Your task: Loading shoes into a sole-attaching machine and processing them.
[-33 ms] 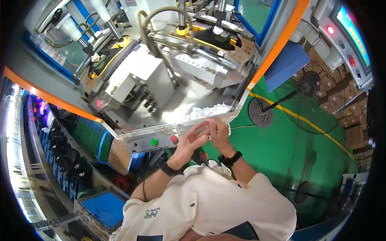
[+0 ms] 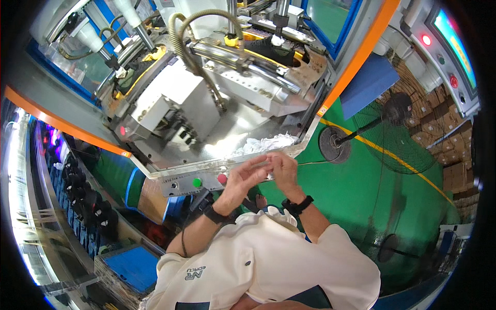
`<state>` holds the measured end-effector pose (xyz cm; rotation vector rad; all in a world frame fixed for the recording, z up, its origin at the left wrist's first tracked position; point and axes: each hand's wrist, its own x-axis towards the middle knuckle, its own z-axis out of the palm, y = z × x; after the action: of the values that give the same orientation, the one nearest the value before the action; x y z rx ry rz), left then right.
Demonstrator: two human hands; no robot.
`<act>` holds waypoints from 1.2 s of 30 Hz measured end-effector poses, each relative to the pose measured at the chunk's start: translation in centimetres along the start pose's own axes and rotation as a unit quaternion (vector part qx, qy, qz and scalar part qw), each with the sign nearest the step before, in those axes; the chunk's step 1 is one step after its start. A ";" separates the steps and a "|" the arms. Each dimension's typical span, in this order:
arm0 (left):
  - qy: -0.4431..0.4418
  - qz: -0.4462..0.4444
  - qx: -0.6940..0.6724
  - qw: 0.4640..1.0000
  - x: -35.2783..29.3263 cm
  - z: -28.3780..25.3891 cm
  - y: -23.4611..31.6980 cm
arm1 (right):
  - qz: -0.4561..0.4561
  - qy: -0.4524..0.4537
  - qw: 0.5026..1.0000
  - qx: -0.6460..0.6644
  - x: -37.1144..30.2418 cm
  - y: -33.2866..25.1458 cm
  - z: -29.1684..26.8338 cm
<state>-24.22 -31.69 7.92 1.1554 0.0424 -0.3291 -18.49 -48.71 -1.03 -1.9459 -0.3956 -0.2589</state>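
Observation:
My left hand (image 2: pixel 242 178) and my right hand (image 2: pixel 284 173) meet in front of the machine's front edge, their fingertips close together or touching. The left fingers are stretched toward the right hand, thumb apart. On the right hand the fingers bend loosely over toward the left fingertips; I see nothing held in either hand, though the inner sides are partly hidden. Just beyond lies a crumpled pile of white scraps (image 2: pixel 263 144) on the metal machine bed (image 2: pixel 232 126). Left of my hands, the control strip carries a red button (image 2: pixel 222 179) and a green button (image 2: pixel 197 182).
Machine arms with a ribbed hose (image 2: pixel 192 49) and black-and-yellow shoe-like pieces (image 2: pixel 268 49) stand beyond. An orange frame bar (image 2: pixel 356 54) runs along the right. A floor fan (image 2: pixel 397 107) and control panel (image 2: pixel 450 57) are right; a rack of dark shoe-like items (image 2: pixel 82 191) is left.
Both hands stay nearly in place, with only slight finger movement. The dark jaw-like part at the machine's left front now shows pale faces. The view has shifted a little.

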 end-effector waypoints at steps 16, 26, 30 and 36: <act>0.423 0.140 0.336 0.830 26.2 -16.0 4.1 | 0.337 -0.002 0.941 -0.027 -12.1 5.3 -8.6; 0.491 0.061 0.454 0.741 25.4 -26.7 5.9 | 0.489 -0.071 0.862 -0.113 -23.9 6.4 -6.8; 0.435 0.135 0.316 0.832 23.9 -31.1 7.1 | 0.521 -0.081 0.839 -0.137 -27.6 8.8 -6.0; 0.345 0.077 -0.159 0.922 16.5 -31.8 10.3 | 0.457 -0.117 0.874 -0.111 -20.7 4.6 -4.5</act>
<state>-1.36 -3.08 0.83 0.8949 0.6013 0.2354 -35.75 -57.73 -10.54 -2.1750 0.4478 0.5756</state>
